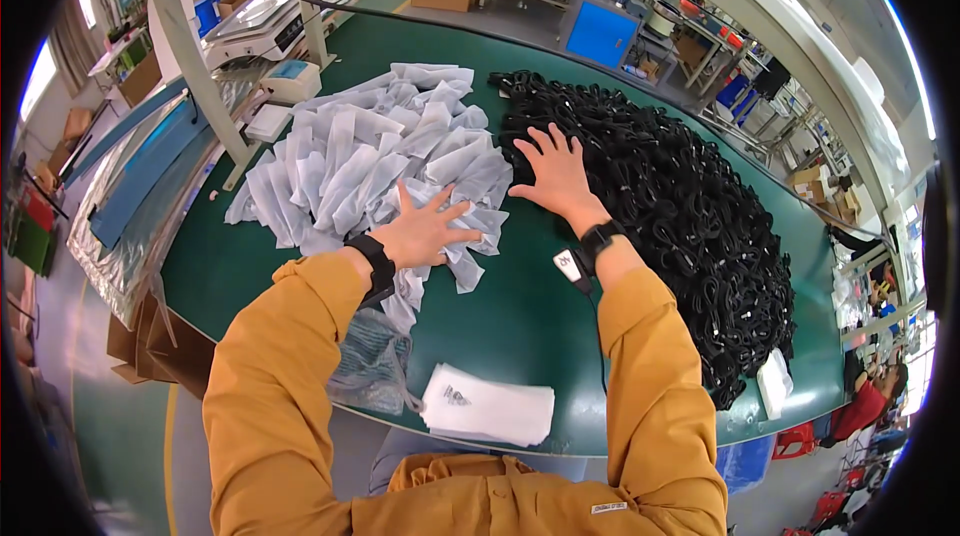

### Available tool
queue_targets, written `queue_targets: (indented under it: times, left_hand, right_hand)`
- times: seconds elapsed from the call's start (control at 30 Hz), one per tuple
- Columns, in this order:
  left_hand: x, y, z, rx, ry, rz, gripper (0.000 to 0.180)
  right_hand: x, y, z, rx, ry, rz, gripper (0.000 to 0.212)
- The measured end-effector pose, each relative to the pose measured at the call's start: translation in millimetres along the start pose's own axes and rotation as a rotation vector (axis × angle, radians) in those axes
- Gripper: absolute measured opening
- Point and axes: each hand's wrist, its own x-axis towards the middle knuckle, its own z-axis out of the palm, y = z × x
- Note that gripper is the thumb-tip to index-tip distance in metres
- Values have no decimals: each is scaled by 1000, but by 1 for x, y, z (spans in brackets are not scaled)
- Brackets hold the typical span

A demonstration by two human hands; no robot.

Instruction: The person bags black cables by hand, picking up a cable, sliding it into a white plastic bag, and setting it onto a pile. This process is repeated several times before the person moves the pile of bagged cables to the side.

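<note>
My left hand (422, 228) lies with fingers spread on the front right side of a heap of white packets (350, 151). Over the strip between that heap and a large pile of coiled black cables (680, 206), my right hand (553, 172) is stretched out, fingers apart, its fingertips by the cables' left edge. Neither hand grips anything. Close to my body, a stack of flat white bags (490, 406) rests at the table's front edge. A clear plastic bag (368, 366) partly shows beneath my left forearm.
The green table (510, 321) has a metal frame post (195, 71) at its left. Beyond the post stand a white scale (255, 26) and a small white device (292, 81). A white packet (773, 383) lies at the right front. A cord hangs from my right wristband.
</note>
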Motion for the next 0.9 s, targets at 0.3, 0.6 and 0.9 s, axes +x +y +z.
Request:
queue_targets:
  times: [0.3, 0.6, 0.9]
  left_hand:
    - [12, -54, 7, 35, -32, -160, 73]
    - [-9, -34, -19, -99, 2, -218, 71]
    - [-159, 75, -33, -389, 253, -283, 46]
  right_hand:
    - [34, 3, 16, -40, -621, 215, 64]
    - [-51, -5, -31, 90, -447, 71, 57]
    - [-144, -22, -78, 134, -348, -83, 54]
